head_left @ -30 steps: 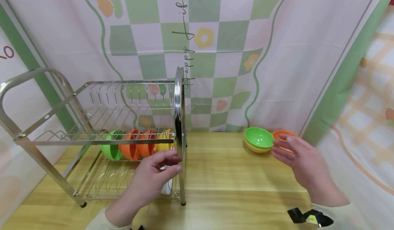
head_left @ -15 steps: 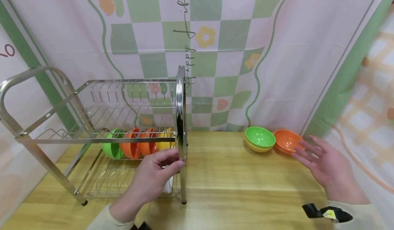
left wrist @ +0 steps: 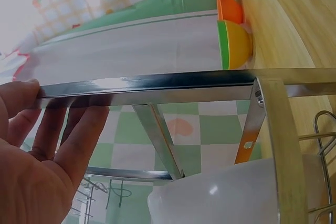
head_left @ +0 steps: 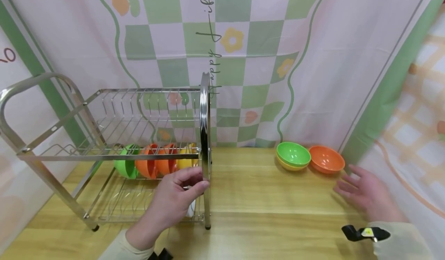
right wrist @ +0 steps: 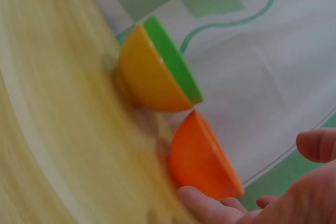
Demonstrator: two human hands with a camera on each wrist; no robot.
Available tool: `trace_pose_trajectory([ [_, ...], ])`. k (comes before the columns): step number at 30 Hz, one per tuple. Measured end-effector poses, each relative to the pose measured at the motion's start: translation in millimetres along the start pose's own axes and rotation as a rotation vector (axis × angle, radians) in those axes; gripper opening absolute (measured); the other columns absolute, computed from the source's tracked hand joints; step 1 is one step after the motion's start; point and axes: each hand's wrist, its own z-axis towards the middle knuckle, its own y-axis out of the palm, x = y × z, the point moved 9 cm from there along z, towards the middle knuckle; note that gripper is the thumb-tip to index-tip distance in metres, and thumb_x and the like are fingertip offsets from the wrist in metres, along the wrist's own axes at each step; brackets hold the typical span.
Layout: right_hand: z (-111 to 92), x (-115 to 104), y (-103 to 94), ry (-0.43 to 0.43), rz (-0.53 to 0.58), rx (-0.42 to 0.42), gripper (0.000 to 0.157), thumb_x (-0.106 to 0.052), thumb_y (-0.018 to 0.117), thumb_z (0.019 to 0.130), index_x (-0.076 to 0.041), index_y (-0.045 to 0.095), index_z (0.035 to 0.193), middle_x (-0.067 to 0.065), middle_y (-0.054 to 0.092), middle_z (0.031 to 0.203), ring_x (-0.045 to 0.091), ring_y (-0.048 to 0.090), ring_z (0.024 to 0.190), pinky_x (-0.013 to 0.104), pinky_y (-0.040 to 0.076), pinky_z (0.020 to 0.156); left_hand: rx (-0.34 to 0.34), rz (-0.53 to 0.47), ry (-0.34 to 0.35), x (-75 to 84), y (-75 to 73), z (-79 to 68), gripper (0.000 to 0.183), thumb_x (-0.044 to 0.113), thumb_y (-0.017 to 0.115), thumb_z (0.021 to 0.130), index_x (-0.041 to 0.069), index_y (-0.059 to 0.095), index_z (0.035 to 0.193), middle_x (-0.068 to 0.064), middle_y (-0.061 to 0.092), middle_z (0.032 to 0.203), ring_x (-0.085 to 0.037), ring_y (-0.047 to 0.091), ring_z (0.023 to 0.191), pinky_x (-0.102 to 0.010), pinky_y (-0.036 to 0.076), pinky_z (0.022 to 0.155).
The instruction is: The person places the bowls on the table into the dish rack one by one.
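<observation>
Gripping the rack: the left hand (head_left: 170, 198) holds the front post of the metal dish rack (head_left: 204, 128) at its right end; the left wrist view shows the thumb on one side of the bar and the fingers curled round the other.
Right hand: the right hand (head_left: 368, 196) is just beside the orange bowl (head_left: 326, 160), fingers loosely spread and holding nothing – whether a fingertip touches the bowl, I cannot tell.
Loose bowls: the orange bowl sits upright on the desk (head_left: 253, 198), right beside a nested pair – a green bowl (head_left: 293, 154) inside a yellow bowl (right wrist: 149, 74), also upright, to its left.
Racked bowls: on the lower tier, below the front bar of the upper tier (head_left: 114, 158), a racked green bowl (head_left: 124, 169), two racked orange bowls (head_left: 146, 170) and a racked yellow bowl (head_left: 184, 163) stand on edge in a row, from left to right.
White thing: a smooth white object (left wrist: 220, 200) shows at the rack's right end, partly hidden; its kind is unclear.
Backdrop: a green-and-white checked cloth (head_left: 229, 70) hangs behind the desk, bearing flowers and the words "Happy Life".
Wrists: pale sleeves (head_left: 399, 242), with a black strap (head_left: 377, 233) at the right one.
</observation>
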Motion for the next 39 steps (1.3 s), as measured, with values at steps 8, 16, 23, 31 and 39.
trace_pose_trajectory([
  [8,17.8,12.1,-14.1,0.043,0.003,-0.041,0.063,-0.032,0.020,0.109,-0.030,-0.030,0.148,0.007,-0.032,0.155,0.029,-0.016,0.145,0.054,0.020,0.114,-0.001,0.026,0.045,1.5,-0.3,0.8,0.009,0.017,0.076,0.090,0.016,0.075,0.099,0.003,0.068,0.085,-0.017,0.064,0.077,-0.030,0.057,0.068],
  [16,30.9,11.1,-21.3,0.122,0.264,-0.006,0.075,-0.025,0.048,0.106,-0.049,-0.005,0.153,0.015,0.004,0.158,0.030,0.008,0.146,0.058,0.023,0.112,0.004,0.045,0.004,-2.1,-1.5,1.0,0.010,0.016,0.075,0.090,0.021,0.075,0.099,0.005,0.067,0.084,-0.017,0.064,0.076,-0.031,0.057,0.067],
  [23,39.0,14.2,-15.9,0.166,0.327,-0.013,0.033,-0.026,0.052,0.104,-0.035,0.042,0.134,0.012,0.041,0.126,0.028,0.041,0.128,0.055,0.024,0.114,0.010,0.066,-0.034,-3.9,-2.6,0.3,0.012,0.016,0.076,0.090,0.023,0.075,0.099,0.005,0.068,0.085,-0.017,0.064,0.077,-0.031,0.057,0.067],
  [31,48.8,14.2,-11.9,0.234,0.361,-0.036,0.018,-0.027,0.055,0.104,-0.026,0.055,0.121,0.012,0.055,0.117,0.031,0.055,0.116,0.051,0.021,0.116,0.012,0.098,-0.051,-3.0,-2.0,-0.5,0.011,0.016,0.076,0.090,0.025,0.074,0.096,0.006,0.066,0.084,-0.016,0.062,0.075,-0.031,0.056,0.065],
  [39,53.6,18.1,-18.0,0.335,0.464,0.026,0.021,-0.029,0.056,0.102,-0.034,0.050,0.122,0.019,0.061,0.110,0.036,0.050,0.125,0.052,0.023,0.115,0.019,0.112,-0.048,-1.7,-0.3,-0.7,0.011,0.016,0.076,0.089,0.025,0.075,0.096,0.006,0.065,0.084,-0.016,0.062,0.076,-0.030,0.055,0.065],
])
